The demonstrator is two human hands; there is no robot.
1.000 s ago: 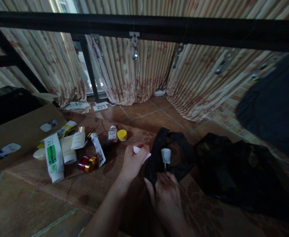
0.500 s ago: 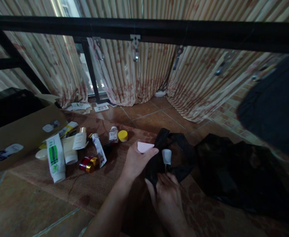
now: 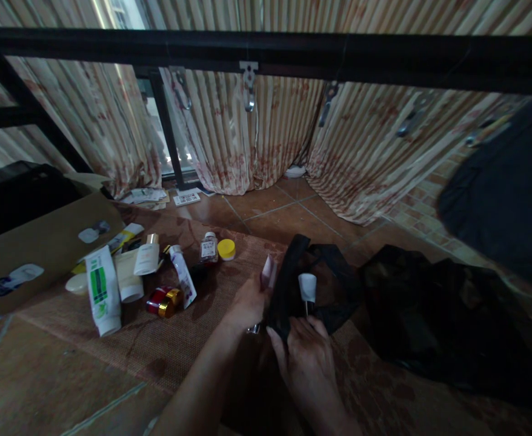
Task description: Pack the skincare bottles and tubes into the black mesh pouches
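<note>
My left hand [image 3: 248, 303] is closed around a pale pink, flat-sided object [image 3: 268, 271], held up against the left side of a black bag [image 3: 288, 278]. A small shiny bit shows below that hand; I cannot make out what it is. My right hand [image 3: 309, 348] grips the near rim of the bag, its thumb on the outer left. Just beyond the right fingers, a white-topped item with a narrow dark stem [image 3: 308, 287] stands within the bag's opening. Whether those fingers touch its stem is hidden.
On the brown mat [image 3: 157, 357] lie a white-and-green tube [image 3: 102, 290], a cream tube [image 3: 129, 275], a red-and-gold jar [image 3: 162, 301], a small bottle [image 3: 209, 248] and a yellow-lidded jar [image 3: 226, 249]. A cardboard box [image 3: 61, 242] stands left; black plastic [image 3: 429, 321] spreads right.
My left hand has turned and the pink object with it, from lying nearly flat to standing on edge beside the bag. My right hand keeps its place on the rim.
</note>
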